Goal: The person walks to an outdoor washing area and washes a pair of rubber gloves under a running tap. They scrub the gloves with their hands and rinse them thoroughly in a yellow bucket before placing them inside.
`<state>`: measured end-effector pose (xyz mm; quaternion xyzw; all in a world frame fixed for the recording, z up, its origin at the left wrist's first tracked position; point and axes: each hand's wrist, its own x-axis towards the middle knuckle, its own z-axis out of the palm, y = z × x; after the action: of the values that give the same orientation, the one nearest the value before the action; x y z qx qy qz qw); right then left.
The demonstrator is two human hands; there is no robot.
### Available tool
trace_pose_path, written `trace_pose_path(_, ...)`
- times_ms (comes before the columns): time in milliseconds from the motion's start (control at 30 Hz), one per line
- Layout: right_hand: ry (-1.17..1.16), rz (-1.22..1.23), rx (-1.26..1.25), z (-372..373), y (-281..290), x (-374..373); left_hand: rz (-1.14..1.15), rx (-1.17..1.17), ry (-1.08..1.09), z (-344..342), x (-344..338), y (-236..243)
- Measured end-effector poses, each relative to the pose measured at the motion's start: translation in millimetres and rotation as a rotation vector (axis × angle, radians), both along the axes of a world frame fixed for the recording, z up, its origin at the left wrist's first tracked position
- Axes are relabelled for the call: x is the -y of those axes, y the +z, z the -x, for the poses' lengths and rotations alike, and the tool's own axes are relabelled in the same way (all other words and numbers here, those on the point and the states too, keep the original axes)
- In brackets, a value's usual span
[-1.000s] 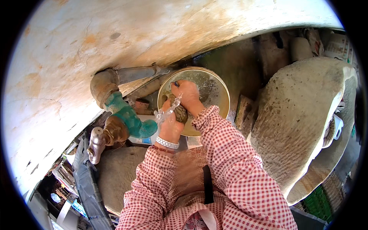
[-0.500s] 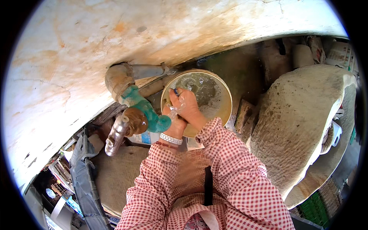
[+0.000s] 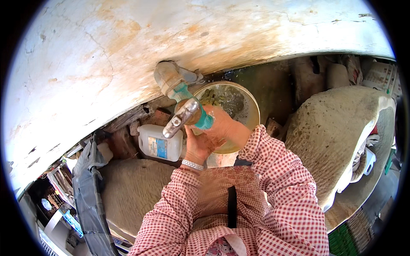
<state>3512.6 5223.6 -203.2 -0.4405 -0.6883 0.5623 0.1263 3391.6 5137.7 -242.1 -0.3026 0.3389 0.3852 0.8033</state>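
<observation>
A green-painted tap with a metal lever handle juts from the wall, its spout over my hands. My left hand, with a white bracelet at the wrist, is cupped beside the spout, thumb apart and palm partly showing. My right hand lies against it, wet, its fingers hidden behind the spout and the other hand. Whether it holds anything does not show. Beneath and beyond them stands a round pale bucket of cloudy, bubbly water with yellowish-green bits on the surface.
A white plastic jug with a blue label stands left of my hands. A large rough stone basin is on the right, another stone slab on the lower left. Dark sheeting hangs beside it. The stained wall rises ahead.
My hands have drawn back from over the bucket to the tap's spout. A small blue item seen at my right hand is now out of sight. More of the jug shows.
</observation>
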Motion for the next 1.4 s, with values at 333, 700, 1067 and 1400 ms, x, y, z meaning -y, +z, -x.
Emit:
trace_pose_path(333, 0.071, -0.294, 0.090, -40, 31, 77, -0.345, -0.170, 0.011, 0, -13, -17)
trace_pose_path(700, 0.302, -0.128, 0.542, -9, 4, 45, -0.092, -0.401, -0.104, -20, -40, -19)
trace_pose_path(1067, -0.050, 0.604, -0.355, -78, 33, 32, -0.178, -0.366, 0.025, -32, -46, -8)
trace_pose_path(1400, -0.914, 0.620, -1.005, -14, -47, 22, -0.550, -1.068, -0.619, -66, -16, 24)
